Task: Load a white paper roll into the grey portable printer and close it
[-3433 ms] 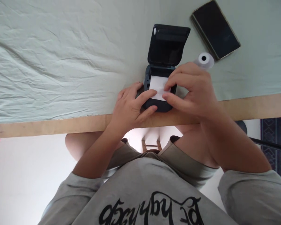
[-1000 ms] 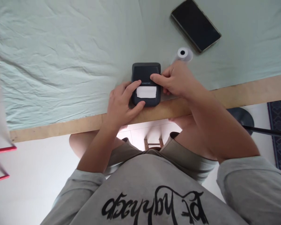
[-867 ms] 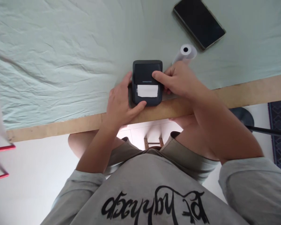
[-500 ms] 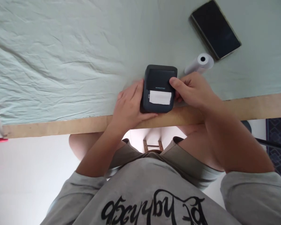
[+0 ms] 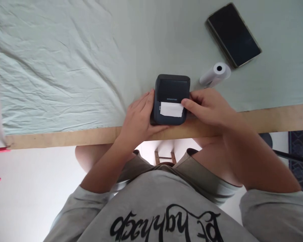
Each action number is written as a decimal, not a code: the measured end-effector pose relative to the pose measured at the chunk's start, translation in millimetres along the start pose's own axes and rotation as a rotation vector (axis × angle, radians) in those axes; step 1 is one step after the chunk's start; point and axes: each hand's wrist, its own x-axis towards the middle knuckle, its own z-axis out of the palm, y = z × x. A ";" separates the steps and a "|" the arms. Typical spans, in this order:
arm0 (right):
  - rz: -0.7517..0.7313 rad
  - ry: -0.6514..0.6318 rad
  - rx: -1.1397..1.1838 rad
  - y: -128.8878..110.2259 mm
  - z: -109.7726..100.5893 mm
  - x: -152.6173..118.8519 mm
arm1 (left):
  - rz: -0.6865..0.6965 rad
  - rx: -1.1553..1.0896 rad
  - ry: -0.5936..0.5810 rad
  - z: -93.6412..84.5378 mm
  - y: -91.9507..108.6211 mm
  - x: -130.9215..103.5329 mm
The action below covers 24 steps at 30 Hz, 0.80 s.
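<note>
Pale green cloth [image 5: 141, 40], creased toward the left, spreads up to a bare wooden edge [image 5: 65, 137] on the near side. Beyond to the right lies a dark phone [image 5: 234, 35], and by the wooden edge, between both hands, sits a compact black device [image 5: 170, 97]. Its left side is cupped by the left hand [image 5: 138, 114], thumb along the near edge; the right hand [image 5: 209, 106] has its thumb on top and its fingers curled at the right side, partly hidden, so how firmly it grips cannot be told. Judging by the lid [image 5: 174, 86], which lies closed, the shutting looks done; letting go is not. A roll of white paper [image 5: 212, 74] rests apart from the device, just beyond the right hand. Smallest is the white strip [image 5: 171, 109] showing below the lid, its right end at the right thumb; whether anything else is left cannot be told.
</note>
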 end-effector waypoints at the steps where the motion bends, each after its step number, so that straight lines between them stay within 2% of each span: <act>1: -0.010 0.004 -0.007 -0.3 0.3 -0.2 | -0.005 0.000 -0.004 -0.5 0.1 0.1; 4: -0.026 0.055 -0.038 -2.8 2.2 -0.8 | -0.023 0.018 0.004 -0.8 0.2 0.2; 10: -0.033 0.157 -0.029 -14.6 5.0 -1.5 | -0.008 0.078 0.097 3.6 1.7 -4.1; 14: -0.043 0.151 -0.034 -21.3 5.8 0.5 | 0.007 0.110 0.154 4.4 3.0 -9.8; 21: -0.047 0.122 -0.013 -20.7 7.5 2.0 | -0.011 0.074 0.070 2.3 -3.6 -15.3; 24: 0.019 0.134 0.080 -16.6 9.1 3.2 | -0.031 0.067 0.039 1.4 -5.7 -12.7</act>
